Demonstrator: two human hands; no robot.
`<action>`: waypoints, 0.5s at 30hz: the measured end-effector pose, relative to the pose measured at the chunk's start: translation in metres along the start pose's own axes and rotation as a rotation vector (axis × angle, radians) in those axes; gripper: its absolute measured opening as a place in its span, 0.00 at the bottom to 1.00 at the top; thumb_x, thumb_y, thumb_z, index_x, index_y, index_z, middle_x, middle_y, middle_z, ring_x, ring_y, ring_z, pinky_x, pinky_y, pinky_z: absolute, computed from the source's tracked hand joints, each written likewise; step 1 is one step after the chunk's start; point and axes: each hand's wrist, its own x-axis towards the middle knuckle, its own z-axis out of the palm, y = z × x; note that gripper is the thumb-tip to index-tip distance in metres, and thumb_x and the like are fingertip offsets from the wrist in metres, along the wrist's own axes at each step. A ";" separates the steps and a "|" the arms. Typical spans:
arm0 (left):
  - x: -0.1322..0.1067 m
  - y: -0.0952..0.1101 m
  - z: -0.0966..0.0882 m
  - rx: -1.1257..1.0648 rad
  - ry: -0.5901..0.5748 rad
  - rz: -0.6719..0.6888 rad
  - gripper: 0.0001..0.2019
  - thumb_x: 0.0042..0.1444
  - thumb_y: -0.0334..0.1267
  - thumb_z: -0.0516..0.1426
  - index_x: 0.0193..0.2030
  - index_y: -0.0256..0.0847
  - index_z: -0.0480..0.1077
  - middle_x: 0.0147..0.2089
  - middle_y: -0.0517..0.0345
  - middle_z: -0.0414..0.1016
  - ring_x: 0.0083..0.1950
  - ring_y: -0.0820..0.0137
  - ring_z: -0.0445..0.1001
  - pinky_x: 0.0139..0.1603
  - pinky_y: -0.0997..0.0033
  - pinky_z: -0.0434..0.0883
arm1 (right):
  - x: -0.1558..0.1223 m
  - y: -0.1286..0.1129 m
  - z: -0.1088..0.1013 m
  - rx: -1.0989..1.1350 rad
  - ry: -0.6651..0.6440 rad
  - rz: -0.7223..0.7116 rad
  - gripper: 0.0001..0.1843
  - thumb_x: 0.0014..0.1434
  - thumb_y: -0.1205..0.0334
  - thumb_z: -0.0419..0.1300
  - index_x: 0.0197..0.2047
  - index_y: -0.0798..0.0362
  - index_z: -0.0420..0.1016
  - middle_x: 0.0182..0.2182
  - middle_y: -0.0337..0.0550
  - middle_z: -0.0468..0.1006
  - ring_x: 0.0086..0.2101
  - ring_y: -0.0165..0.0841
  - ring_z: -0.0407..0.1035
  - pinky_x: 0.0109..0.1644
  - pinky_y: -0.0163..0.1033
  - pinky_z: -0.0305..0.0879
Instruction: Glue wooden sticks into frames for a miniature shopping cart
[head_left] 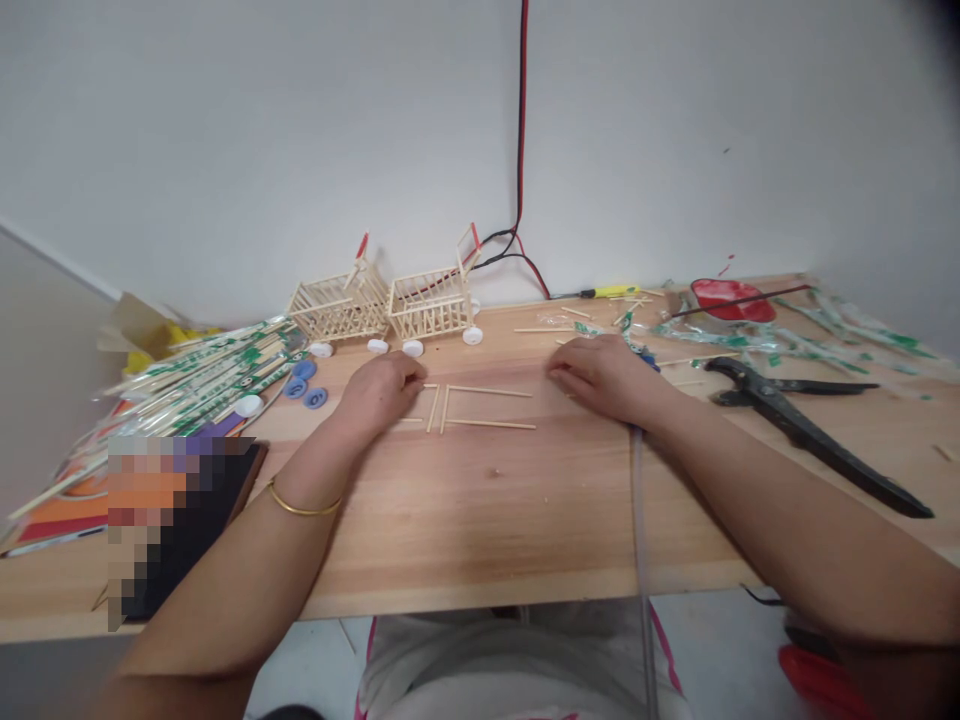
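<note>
My left hand (381,392) rests on the wooden table with its fingers curled together, covering part of a small frame of thin bamboo sticks (433,408). Just right of it lies a second three-sided stick frame (487,424), its open side facing right. My right hand (600,376) is closed low over the table, fingertips bent inward; whatever they hold is hidden. A blue object (646,358) shows partly behind that hand, and a clear tube or cord (640,520) runs from under the wrist over the front edge. Behind stand two miniature stick carts (341,308) with white wheels.
Wrapped sticks (217,370) are piled at left beside blue bottle caps (315,398) and a dark tablet-like object (202,530). At right lie black-handled pliers (817,430), torn wrappers (847,330), and a red piece (731,300). A yellow-handled tool (611,292) lies near the wall.
</note>
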 end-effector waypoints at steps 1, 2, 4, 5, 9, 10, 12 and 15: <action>-0.001 0.000 -0.002 0.019 0.022 0.008 0.11 0.51 0.33 0.51 0.37 0.37 0.73 0.40 0.52 0.75 0.41 0.67 0.69 0.41 0.70 0.63 | 0.000 0.000 0.000 0.004 0.001 0.000 0.11 0.60 0.61 0.49 0.38 0.53 0.72 0.36 0.47 0.78 0.38 0.37 0.70 0.44 0.41 0.58; -0.002 0.000 -0.005 0.045 0.041 0.014 0.11 0.51 0.33 0.51 0.36 0.37 0.73 0.38 0.52 0.75 0.39 0.67 0.69 0.40 0.71 0.62 | 0.000 0.000 0.000 0.007 0.002 0.000 0.11 0.61 0.61 0.49 0.38 0.53 0.72 0.36 0.47 0.78 0.38 0.37 0.70 0.44 0.41 0.58; -0.007 0.001 -0.013 0.073 0.035 0.015 0.09 0.51 0.34 0.51 0.32 0.37 0.73 0.32 0.54 0.75 0.35 0.69 0.69 0.35 0.72 0.61 | 0.000 0.000 0.000 0.010 0.005 -0.001 0.11 0.60 0.61 0.49 0.38 0.53 0.73 0.36 0.48 0.78 0.38 0.37 0.70 0.43 0.41 0.58; -0.010 0.002 -0.017 0.068 0.009 0.012 0.09 0.50 0.34 0.52 0.30 0.38 0.73 0.30 0.56 0.74 0.32 0.70 0.68 0.33 0.73 0.60 | 0.000 0.000 0.000 0.011 0.005 -0.003 0.11 0.60 0.62 0.49 0.38 0.53 0.73 0.36 0.48 0.78 0.39 0.37 0.70 0.43 0.41 0.58; -0.021 0.001 -0.030 0.002 -0.184 0.046 0.07 0.48 0.33 0.52 0.26 0.39 0.71 0.26 0.62 0.71 0.28 0.74 0.65 0.30 0.75 0.57 | 0.000 0.000 -0.001 0.015 0.000 -0.005 0.11 0.60 0.61 0.49 0.38 0.54 0.73 0.36 0.47 0.78 0.39 0.37 0.70 0.43 0.41 0.58; -0.023 0.001 -0.032 -0.006 -0.228 0.059 0.06 0.48 0.33 0.52 0.25 0.39 0.70 0.25 0.62 0.70 0.27 0.75 0.64 0.30 0.75 0.57 | 0.000 0.000 -0.001 0.015 -0.001 -0.005 0.12 0.60 0.61 0.49 0.38 0.54 0.73 0.36 0.46 0.78 0.39 0.36 0.70 0.43 0.41 0.58; -0.024 0.000 -0.033 -0.020 -0.285 0.066 0.05 0.46 0.32 0.52 0.24 0.39 0.68 0.25 0.63 0.69 0.27 0.75 0.64 0.30 0.76 0.58 | 0.000 0.000 -0.001 0.009 -0.001 -0.004 0.12 0.61 0.61 0.49 0.38 0.54 0.73 0.36 0.46 0.78 0.39 0.36 0.70 0.44 0.41 0.58; -0.023 -0.003 -0.030 -0.031 -0.312 0.068 0.05 0.43 0.31 0.52 0.22 0.39 0.67 0.26 0.62 0.70 0.28 0.74 0.65 0.31 0.76 0.59 | 0.000 0.000 0.000 0.000 -0.007 -0.001 0.11 0.61 0.61 0.50 0.39 0.54 0.72 0.37 0.46 0.78 0.39 0.36 0.70 0.44 0.41 0.58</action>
